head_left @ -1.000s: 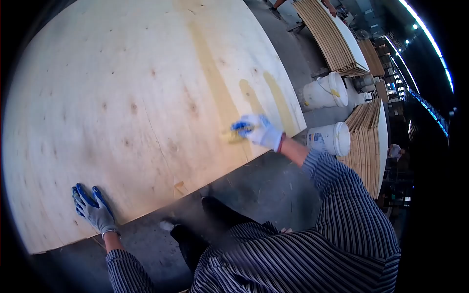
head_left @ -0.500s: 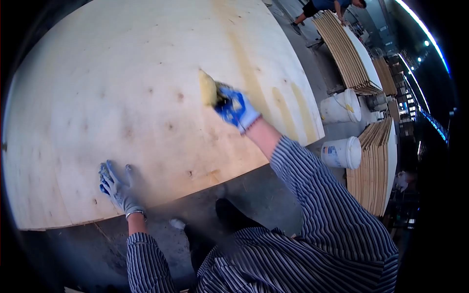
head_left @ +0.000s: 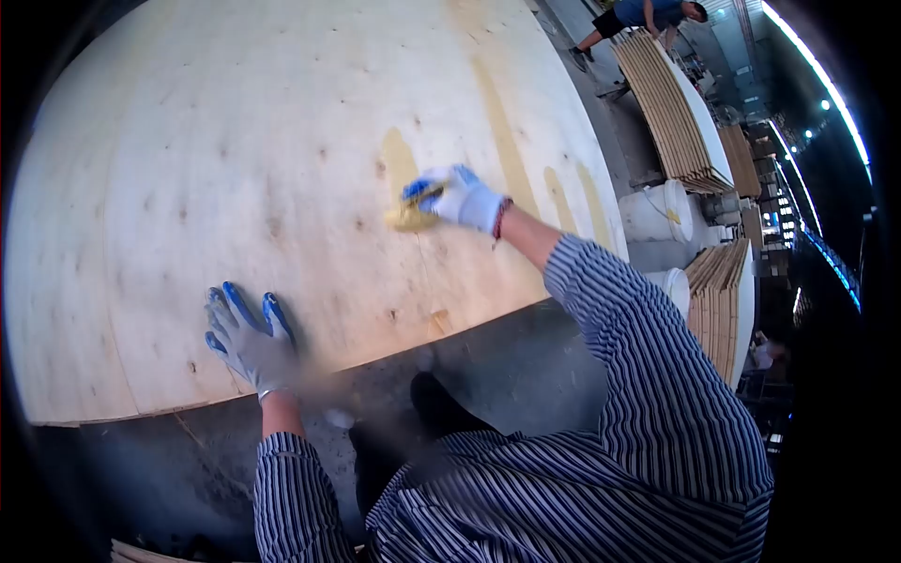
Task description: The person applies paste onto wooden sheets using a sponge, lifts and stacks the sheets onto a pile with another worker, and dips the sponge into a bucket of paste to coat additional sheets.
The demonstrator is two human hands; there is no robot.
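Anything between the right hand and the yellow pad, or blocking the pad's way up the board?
Nothing visible. The right hand holds the yellow pad on the board. The left hand rests on the board well to the left, off that line.

Wood board [head_left: 235, 113], yellow streaks [head_left: 504, 131] on it, pad [head_left: 406, 221] against it in right hand [head_left: 462, 197], left hand [head_left: 253, 347] spread on it
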